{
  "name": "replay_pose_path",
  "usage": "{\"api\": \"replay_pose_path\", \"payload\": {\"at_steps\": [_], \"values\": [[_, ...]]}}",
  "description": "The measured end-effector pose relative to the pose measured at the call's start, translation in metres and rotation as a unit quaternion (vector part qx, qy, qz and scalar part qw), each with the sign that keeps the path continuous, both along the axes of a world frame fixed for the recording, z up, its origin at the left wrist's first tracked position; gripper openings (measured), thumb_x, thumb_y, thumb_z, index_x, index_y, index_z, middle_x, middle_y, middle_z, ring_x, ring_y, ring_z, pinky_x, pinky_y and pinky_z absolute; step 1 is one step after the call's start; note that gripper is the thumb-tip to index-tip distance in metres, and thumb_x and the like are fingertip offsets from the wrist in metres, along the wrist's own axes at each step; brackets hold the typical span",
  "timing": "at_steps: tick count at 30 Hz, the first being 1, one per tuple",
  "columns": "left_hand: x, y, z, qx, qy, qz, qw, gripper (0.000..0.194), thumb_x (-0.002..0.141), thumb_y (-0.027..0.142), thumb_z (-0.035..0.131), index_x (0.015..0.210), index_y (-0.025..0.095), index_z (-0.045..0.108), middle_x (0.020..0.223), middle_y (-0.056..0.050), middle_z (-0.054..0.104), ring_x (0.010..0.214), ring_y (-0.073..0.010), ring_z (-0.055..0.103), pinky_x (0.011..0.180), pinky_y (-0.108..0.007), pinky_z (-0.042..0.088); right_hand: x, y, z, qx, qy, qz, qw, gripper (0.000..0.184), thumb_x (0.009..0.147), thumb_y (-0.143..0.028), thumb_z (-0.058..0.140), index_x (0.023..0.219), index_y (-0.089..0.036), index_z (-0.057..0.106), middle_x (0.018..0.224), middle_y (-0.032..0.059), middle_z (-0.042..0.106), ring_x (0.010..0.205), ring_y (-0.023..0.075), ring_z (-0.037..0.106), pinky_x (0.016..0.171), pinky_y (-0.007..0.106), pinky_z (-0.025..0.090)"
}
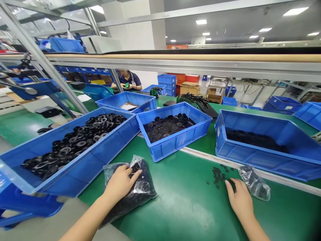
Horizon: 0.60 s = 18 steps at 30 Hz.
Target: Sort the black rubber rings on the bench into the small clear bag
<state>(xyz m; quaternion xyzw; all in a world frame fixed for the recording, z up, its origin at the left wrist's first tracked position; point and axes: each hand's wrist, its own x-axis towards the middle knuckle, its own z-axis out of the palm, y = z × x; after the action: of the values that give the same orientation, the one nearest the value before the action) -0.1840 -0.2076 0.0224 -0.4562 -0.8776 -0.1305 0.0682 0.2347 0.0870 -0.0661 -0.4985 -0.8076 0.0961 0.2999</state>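
My left hand rests on a clear plastic bag packed with small black parts. Its thumb and fingers are apart at the bag's mouth, where some fingertips are hidden among the parts. On the right, my right hand is low over the green tabletop, thumb and curled fingers apart, with nothing visible between them. Just beyond its fingertips lies a loose scatter of small black rings. A smaller clear bag with some dark parts inside lies right of that hand.
A long blue bin of black rings stands at left. A middle blue bin holds black discs; a right blue bin holds dark parts. Behind are another blue bin, black-and-green pieces and a seated co-worker. A metal rail crosses above.
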Motion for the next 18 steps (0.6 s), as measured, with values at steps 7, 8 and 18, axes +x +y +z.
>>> {"api": "replay_pose_path", "payload": {"at_steps": [7, 8, 18], "values": [[-0.021, 0.020, 0.003, 0.122, 0.070, -0.031, 0.990, 0.051, 0.091, 0.061, 0.045, 0.056, 0.025, 0.043, 0.074, -0.008, 0.053, 0.075, -0.0242, 0.055, 0.079, -0.039, 0.050, -0.002, -0.001, 0.003, 0.002, 0.007, 0.002, 1.000, 0.063, 0.095, -0.070, 0.035, 0.109, -0.017, 0.066, 0.116, 0.0162, 0.065, 0.098, 0.0290, 0.064, 0.087, 0.044, 0.053], [-0.025, 0.023, 0.005, 0.117, 0.069, -0.041, 0.990, 0.050, 0.092, 0.059, 0.045, 0.055, 0.025, 0.042, 0.075, -0.009, 0.055, 0.077, -0.0243, 0.056, 0.081, -0.039, 0.051, -0.002, 0.000, 0.004, 0.001, 0.002, 0.002, 1.000, 0.062, 0.095, -0.069, 0.036, 0.109, -0.017, 0.065, 0.117, 0.0165, 0.064, 0.101, 0.0299, 0.064, 0.088, 0.045, 0.052], [-0.081, 0.033, 0.021, 0.132, 0.112, -0.063, 0.983, 0.051, 0.087, 0.058, 0.049, 0.050, 0.023, 0.044, 0.059, -0.003, 0.050, 0.068, -0.0213, 0.053, 0.075, -0.036, 0.050, -0.011, -0.005, 0.017, -0.018, 0.018, 0.002, 1.000, 0.047, 0.098, -0.056, 0.042, 0.109, -0.017, 0.066, 0.117, 0.0171, 0.064, 0.110, 0.0311, 0.062, 0.097, 0.047, 0.050]]}}
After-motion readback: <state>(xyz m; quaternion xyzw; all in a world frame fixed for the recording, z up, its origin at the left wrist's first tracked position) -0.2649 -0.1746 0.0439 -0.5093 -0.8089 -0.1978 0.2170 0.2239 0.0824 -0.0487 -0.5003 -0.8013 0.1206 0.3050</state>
